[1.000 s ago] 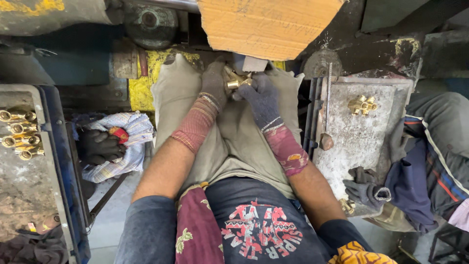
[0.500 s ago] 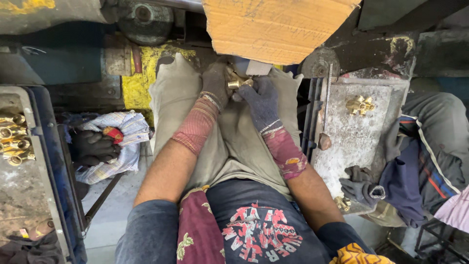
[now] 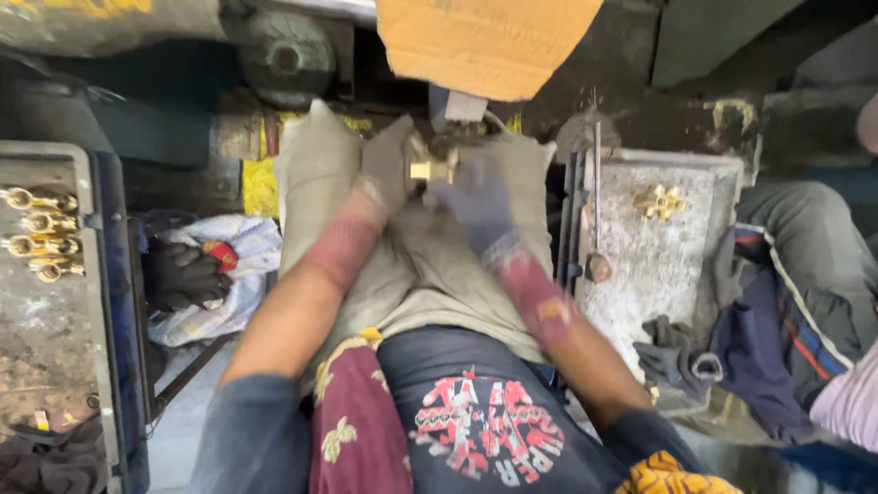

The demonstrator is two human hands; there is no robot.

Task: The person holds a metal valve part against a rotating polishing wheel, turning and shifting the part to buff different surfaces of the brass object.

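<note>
Brass fitting: small, yellow metal, held between both gloved hands above the lap, over a grey-green cloth draped across the knees. Left hand: grey glove with reddish knitted cuff, fingers closed on the fitting's left end. Right hand: dark blue-grey glove with red patterned cuff, lying just right of and below the fitting, fingers curled against its right end; motion blur leaves it unclear how firmly this hand is clamped on it. The two hands are close together, with the fitting at the point where they meet. Grey metal tray, far left: a row of similar brass pieces lies along its upper part, well apart from the hands. Worn metal block, right of the lap: carries a small cluster of brass parts near its top. Black glove: lies on a pale rag between tray and left knee. Cardboard sheet: above the hands, at the top edge.
</note>
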